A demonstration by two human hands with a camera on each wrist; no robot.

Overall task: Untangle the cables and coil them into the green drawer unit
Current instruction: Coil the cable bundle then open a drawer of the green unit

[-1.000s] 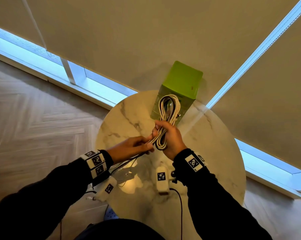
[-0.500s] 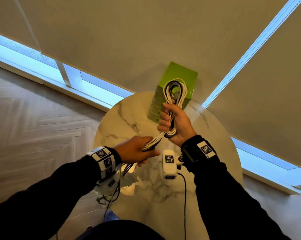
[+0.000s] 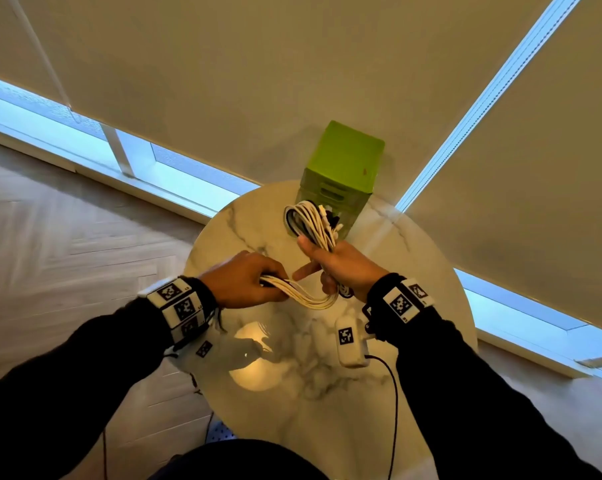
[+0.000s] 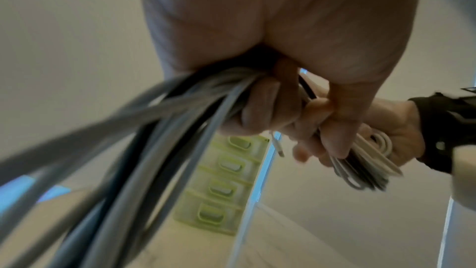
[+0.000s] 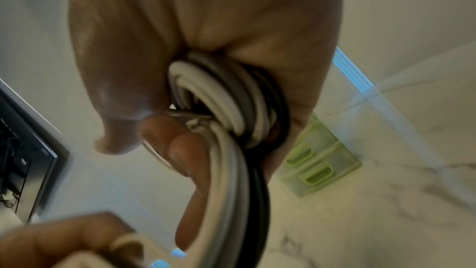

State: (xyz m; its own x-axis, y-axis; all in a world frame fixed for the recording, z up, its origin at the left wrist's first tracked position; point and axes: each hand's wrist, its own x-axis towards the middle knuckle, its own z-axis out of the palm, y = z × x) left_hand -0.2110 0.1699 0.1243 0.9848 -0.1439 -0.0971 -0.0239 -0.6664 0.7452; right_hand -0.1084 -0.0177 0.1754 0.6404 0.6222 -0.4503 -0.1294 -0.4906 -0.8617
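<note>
A looped bundle of white, grey and black cables point(image 3: 310, 223) is held above the round marble table point(image 3: 413, 271). My right hand point(image 3: 341, 268) grips the coil near its lower end, loops sticking up toward the green drawer unit point(image 3: 344, 168). My left hand point(image 3: 247, 282) grips the trailing strands point(image 3: 303, 296) that sag between both hands. In the left wrist view the cables point(image 4: 154, 129) fan out blurred from my fist, with the drawer fronts point(image 4: 226, 180) behind, all shut. The right wrist view has the coil point(image 5: 226, 105) wedged in my palm.
The green drawer unit stands at the table's far edge against beige roller blinds point(image 3: 258, 81). A white tagged device point(image 3: 349, 341) with a black lead hangs under my right wrist. Wooden herringbone floor point(image 3: 67, 237) lies to the left.
My right hand with the coil came back down from in front of the drawer unit toward the left hand. The strands between the hands went slack and now sag.
</note>
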